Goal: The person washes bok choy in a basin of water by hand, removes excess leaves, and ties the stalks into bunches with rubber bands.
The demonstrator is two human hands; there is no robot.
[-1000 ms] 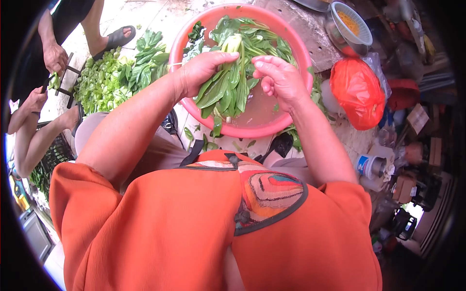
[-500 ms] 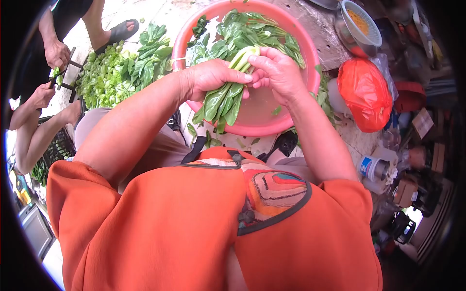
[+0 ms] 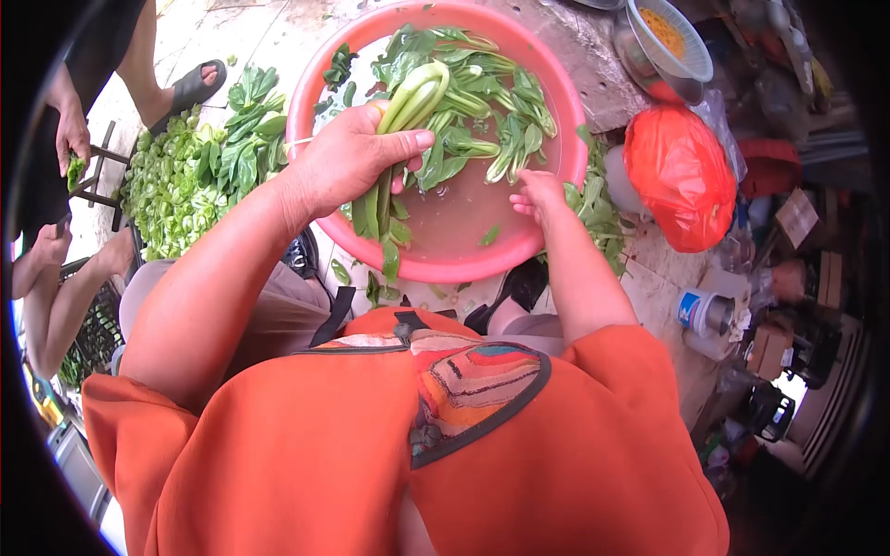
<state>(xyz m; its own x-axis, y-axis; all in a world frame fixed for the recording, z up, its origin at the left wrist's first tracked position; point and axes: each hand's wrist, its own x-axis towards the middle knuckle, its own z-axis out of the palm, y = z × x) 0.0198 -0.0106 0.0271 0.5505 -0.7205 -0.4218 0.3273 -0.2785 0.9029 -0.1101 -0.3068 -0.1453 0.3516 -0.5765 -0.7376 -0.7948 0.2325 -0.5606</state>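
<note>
My left hand (image 3: pixel 357 157) is closed around a bunch of leafy greens (image 3: pixel 417 97), pale stems up and leaves hanging toward me, above the near left part of a pink basin (image 3: pixel 436 271). The basin holds murky water and more loose greens (image 3: pixel 519 116). My right hand (image 3: pixel 538 195) is over the basin's right side, its fingers loosely bent and apart. Its fingertips are close to the stem ends of the loose greens; whether they touch is hard to see.
Leafy greens and cut stems are piled (image 3: pixel 176 185) left of the basin. A co-worker's hand (image 3: pixel 72 139) holds a bit of green at far left. To the right are a red plastic bag (image 3: pixel 680 176), a bowl with a colander (image 3: pixel 691 56) and a white bucket (image 3: pixel 705 315).
My right hand has let go of the bunch and moved down and right to the loose greens. My left hand keeps the bunch, now turned more upright. The co-worker's hands have moved apart.
</note>
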